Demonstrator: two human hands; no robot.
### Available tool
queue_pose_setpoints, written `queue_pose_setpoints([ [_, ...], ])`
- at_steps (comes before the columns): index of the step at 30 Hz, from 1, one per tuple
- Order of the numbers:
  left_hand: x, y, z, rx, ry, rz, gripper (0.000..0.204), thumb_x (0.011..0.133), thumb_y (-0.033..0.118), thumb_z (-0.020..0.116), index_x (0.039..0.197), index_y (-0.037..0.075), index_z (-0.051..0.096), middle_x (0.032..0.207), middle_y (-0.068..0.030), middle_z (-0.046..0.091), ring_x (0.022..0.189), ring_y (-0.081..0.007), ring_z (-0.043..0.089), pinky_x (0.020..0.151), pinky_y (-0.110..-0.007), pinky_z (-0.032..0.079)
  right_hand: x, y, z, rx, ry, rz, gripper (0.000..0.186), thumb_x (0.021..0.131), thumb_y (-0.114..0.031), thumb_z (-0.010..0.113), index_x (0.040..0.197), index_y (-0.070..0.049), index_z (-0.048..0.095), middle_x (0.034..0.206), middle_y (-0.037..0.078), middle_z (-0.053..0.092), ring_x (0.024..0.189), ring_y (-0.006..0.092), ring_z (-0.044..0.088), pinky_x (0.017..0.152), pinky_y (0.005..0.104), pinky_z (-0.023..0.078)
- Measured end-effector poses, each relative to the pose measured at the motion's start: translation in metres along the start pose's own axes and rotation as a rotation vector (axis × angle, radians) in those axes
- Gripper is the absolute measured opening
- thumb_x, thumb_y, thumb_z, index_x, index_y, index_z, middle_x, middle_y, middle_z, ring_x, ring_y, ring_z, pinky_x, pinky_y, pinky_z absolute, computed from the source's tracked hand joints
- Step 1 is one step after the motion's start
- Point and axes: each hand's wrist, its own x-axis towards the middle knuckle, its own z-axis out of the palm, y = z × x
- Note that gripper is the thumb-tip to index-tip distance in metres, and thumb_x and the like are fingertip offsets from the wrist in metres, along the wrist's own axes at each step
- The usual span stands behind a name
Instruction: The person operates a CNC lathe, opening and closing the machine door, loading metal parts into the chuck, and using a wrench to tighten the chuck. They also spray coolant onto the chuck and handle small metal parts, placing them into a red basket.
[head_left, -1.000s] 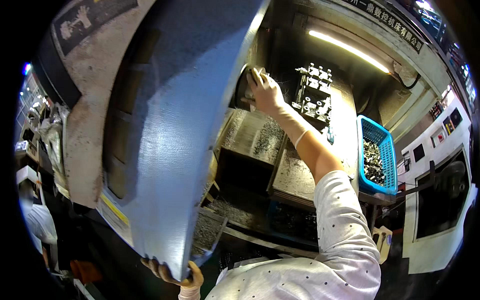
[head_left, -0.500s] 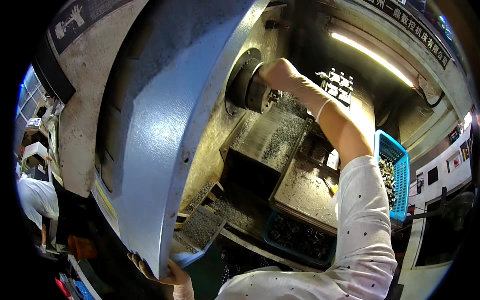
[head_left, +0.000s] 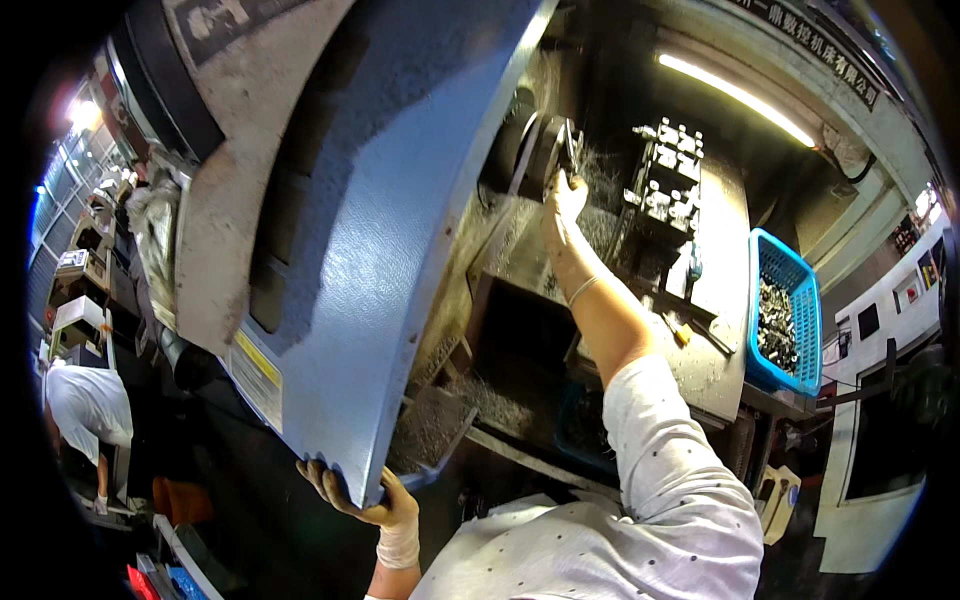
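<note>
My left hand (head_left: 368, 497) is wrapped round the lower edge of a blue sliding machine door (head_left: 365, 270). Inside the lathe, my right hand (head_left: 567, 198) is at the front of the dark round chuck (head_left: 543, 155), its fingers closed near the chuck's face. Whatever those fingers hold, if anything, is too small and partly hidden to make out. Beyond that hand, thin metal shavings (head_left: 597, 165) show. To its right stand several tool holders with bolts (head_left: 670, 170) on the lathe's slide.
A blue plastic basket (head_left: 812, 350) of small metal parts stands at right. A yellow-handled tool (head_left: 680, 330) lies on the metal ledge. Metal chips (head_left: 430, 425) fill a tray below the chuck. At far left a person in a white shirt (head_left: 90, 405) bends over.
My right hand has come down from the chuck's upper side to its front. The view has shifted, and my left hand keeps its hold on the door edge.
</note>
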Motion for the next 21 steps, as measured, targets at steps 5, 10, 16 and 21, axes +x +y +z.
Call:
queue_pose_setpoints([
  [5, 0.003, -0.009, 0.002, 0.03, 0.024, 0.019, 0.056, 0.071, 0.004, 0.054, 0.118, 0.002, 0.024, 0.119, -0.0184, 0.031, 0.116, -0.0391, 0.026, 0.095, -0.055, 0.017, -0.005, -0.027, 0.013, 0.023, 0.194, 0.287, 0.023, 0.077, -0.018, 0.054, 0.076, 0.006, 0.055, 0.069, 0.01, 0.056, 0.057, 0.0156, 0.047, 0.054, 0.029, 0.04],
  [10, 0.006, -0.008, 0.0, 0.001, -0.015, 0.026, 0.055, 0.071, 0.003, 0.053, 0.118, 0.001, 0.025, 0.121, -0.019, 0.03, 0.115, -0.0389, 0.026, 0.095, -0.054, 0.016, -0.023, -0.138, -0.014, 0.414, 0.258, 0.56, 0.018, 0.082, -0.023, 0.045, 0.077, -0.006, 0.045, 0.062, 0.005, 0.045, 0.049, 0.0162, 0.044, 0.042, 0.0304, 0.04],
  [16, -0.003, -0.016, -0.005, 0.063, 0.031, 0.008, 0.056, 0.072, 0.003, 0.053, 0.12, 0.001, 0.026, 0.123, -0.021, 0.029, 0.115, -0.041, 0.026, 0.092, -0.055, 0.019, -0.07, -0.166, -0.137, 0.174, -0.261, -0.154, 0.01, 0.081, -0.014, 0.052, 0.085, -0.005, 0.054, 0.074, 0.002, 0.054, 0.067, 0.0102, 0.048, 0.059, 0.025, 0.039],
  [21, 0.001, -0.013, 0.014, -0.115, 0.028, 0.049, 0.057, 0.075, -0.001, 0.053, 0.123, -0.001, 0.023, 0.128, -0.0211, 0.022, 0.119, -0.036, 0.022, 0.095, -0.049, 0.021, 0.066, -0.198, -0.411, -1.177, 0.175, -0.51, 0.038, 0.074, -0.017, 0.054, 0.106, 0.003, 0.048, 0.096, 0.024, 0.053, 0.085, 0.035, 0.051, 0.077, 0.0367, 0.041],
])
